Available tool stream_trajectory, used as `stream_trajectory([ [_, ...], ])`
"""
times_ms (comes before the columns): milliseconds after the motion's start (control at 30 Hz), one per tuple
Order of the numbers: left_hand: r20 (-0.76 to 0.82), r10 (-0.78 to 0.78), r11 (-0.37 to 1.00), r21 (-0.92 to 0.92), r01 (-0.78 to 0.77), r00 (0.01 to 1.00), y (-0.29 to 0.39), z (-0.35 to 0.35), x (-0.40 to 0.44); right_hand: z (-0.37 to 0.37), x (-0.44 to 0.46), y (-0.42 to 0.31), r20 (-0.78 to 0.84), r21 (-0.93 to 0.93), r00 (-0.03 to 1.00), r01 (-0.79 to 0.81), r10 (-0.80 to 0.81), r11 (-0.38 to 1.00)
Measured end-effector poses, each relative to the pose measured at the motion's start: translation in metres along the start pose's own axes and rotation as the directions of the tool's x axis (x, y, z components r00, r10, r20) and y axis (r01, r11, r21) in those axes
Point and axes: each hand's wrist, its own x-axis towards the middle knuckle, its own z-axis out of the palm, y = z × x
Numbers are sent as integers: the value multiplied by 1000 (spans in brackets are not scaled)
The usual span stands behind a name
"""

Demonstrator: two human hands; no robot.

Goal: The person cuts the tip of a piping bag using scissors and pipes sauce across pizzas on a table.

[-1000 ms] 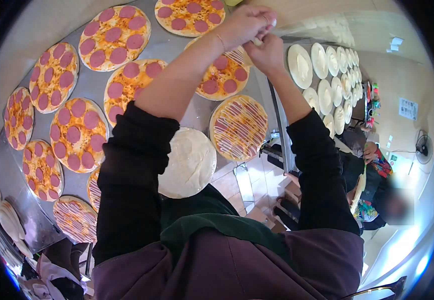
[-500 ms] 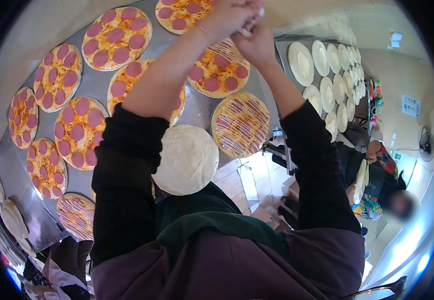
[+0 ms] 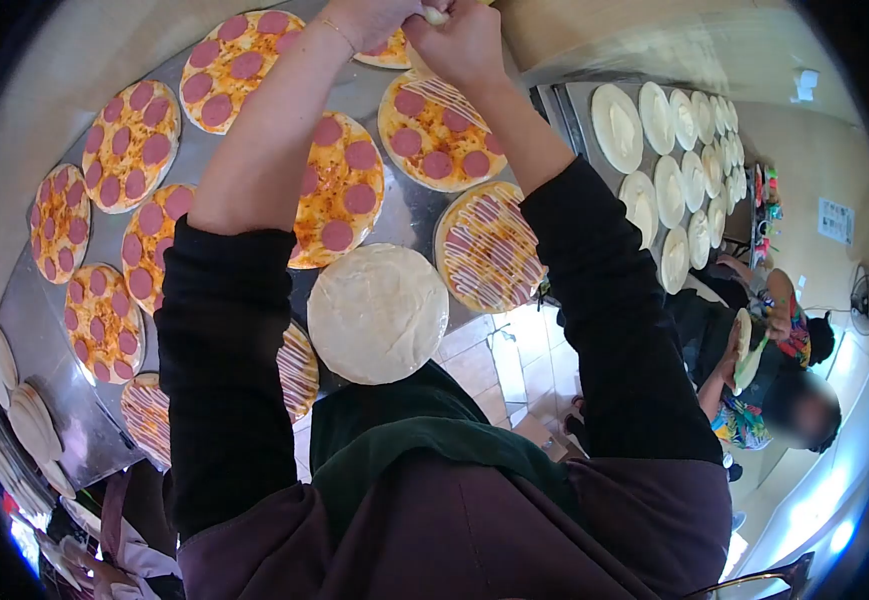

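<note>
At the top edge, my left hand (image 3: 379, 18) and my right hand (image 3: 459, 42) are closed close together around a pale piping bag (image 3: 436, 16), mostly hidden by my fingers and the frame edge. Below my right hand lies a sausage-topped pizza (image 3: 436, 135) with white stripes across its upper part. Nearer me, a striped pizza (image 3: 491, 247) is covered in white lines. Beside it sits a pale, shiny round base (image 3: 379, 314) without toppings. Another sausage pizza (image 3: 339, 195) lies partly behind my left forearm.
Several sausage pizzas (image 3: 132, 147) cover the metal table (image 3: 64, 345) on the left. On the right, a rack surface (image 3: 582, 105) carries rows of pale bases (image 3: 616, 128). Stacked rounds (image 3: 34, 422) stand at lower left. A co-worker (image 3: 754, 385) holds a pale round at right.
Both my hands have moved left, still together around the bag. The view has shifted slightly. The co-worker's arm has risen over the round.
</note>
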Motion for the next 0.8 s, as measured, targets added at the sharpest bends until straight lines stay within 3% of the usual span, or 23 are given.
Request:
stream_trajectory([
  [67, 34, 35, 999, 12, -36, 999, -3, 3, -1, -1, -4, 6, -1, 5, 1000, 19, -19, 1000],
  [133, -12, -74, 995, 67, 74, 997, -20, 22, -3, -11, -22, 32, -20, -192, 1000, -13, 10, 981],
  [167, -9, -71, 996, 57, 72, 997, -34, 31, -4, -21, -31, 41, -17, -202, 1000, -14, 11, 979],
  [267, 42, -70, 994, -85, 73, 997, -69, 54, -6, -49, -56, 60, 28, -329, 998, -50, 63, 943],
  [367, 155, -25, 994, -98, 41, 988, -74, 63, -7, -56, -65, 65, 32, -264, 990, -123, 137, 957],
  [467, 97, -54, 989, -132, 67, 994, -56, 50, -10, -41, -52, 53, -23, -255, 999, -50, 45, 966],
  [567, 39, -52, 999, 11, 51, 998, -21, 23, -9, -16, -26, 26, 46, -291, 998, -23, 38, 957],
  [633, -23, 30, 999, 18, -29, 999, -4, 10, -11, 2, -10, 18, -61, -182, 987, 132, -146, 974],
  [767, 49, 61, 998, -16, -60, 997, 3, 7, -15, 8, -11, 17, -100, -128, 981, 156, -169, 979],
  [800, 3, -11, 999, 37, 11, 1000, -2, 16, -17, 3, -20, 25, -47, -137, 993, 105, -112, 985],
])
